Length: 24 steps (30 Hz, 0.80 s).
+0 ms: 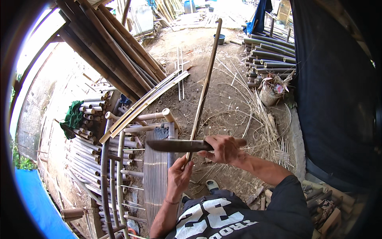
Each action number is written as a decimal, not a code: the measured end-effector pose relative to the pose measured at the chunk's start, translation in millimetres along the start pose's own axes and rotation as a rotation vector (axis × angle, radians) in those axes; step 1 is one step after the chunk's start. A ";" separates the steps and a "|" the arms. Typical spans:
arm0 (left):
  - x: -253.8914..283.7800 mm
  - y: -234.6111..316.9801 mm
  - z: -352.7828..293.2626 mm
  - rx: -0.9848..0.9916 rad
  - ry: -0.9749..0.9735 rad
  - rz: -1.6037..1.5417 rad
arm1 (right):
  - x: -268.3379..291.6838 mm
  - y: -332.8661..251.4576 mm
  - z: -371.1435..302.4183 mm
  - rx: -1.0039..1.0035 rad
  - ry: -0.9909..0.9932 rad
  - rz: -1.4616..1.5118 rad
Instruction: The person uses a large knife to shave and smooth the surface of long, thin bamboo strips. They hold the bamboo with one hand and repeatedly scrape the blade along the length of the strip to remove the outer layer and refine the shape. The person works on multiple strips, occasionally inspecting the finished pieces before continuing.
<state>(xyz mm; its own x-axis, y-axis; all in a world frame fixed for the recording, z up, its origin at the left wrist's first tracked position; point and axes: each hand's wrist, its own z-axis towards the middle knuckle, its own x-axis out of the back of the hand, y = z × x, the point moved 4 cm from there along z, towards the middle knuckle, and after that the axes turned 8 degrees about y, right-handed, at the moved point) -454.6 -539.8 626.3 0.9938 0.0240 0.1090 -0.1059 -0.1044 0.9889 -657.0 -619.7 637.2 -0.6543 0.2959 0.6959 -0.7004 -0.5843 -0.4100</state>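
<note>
My left hand (179, 180) is wrapped around the lower end of a long, narrow split bamboo strip (204, 87), which slants up and away from me. A machete (172, 145) is in my right hand (223, 149), fingers closed round its handle. Its broad dark blade points left and crosses the strip just above my left hand; whether the edge bites into the bamboo I cannot tell. Left of my hands stands a bamboo bench (156, 175) with a ribbed top. A crumpled grey cloth (161, 131) lies at its far end.
Pale split bamboo lengths (148, 104) rest across the bamboo frame at the left. Thick poles (107, 44) lean beyond. Cut bamboo is stacked at the left (85, 153) and far right (270, 57). Shavings (260, 115) and a stuffed sack (270, 93) lie near a black sheet (334, 91).
</note>
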 end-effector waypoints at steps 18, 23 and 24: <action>18.2 -9.4 -57.2 -0.051 0.024 0.188 | 39.9 40.2 12.3 -0.103 0.103 -0.120; 21.8 -11.0 -69.4 -0.119 -0.028 0.224 | 40.9 49.9 11.3 -0.233 0.013 -0.077; 23.0 -12.0 -71.7 -0.097 -0.021 0.200 | 39.8 48.6 12.8 -0.124 -0.053 -0.046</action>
<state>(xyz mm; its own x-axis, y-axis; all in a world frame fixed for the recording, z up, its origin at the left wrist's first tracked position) -433.0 -466.7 624.2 0.9530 -0.0081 0.3030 -0.3030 -0.0084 0.9529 -713.4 -646.1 652.5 -0.6068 0.2780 0.7447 -0.7615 -0.4719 -0.4443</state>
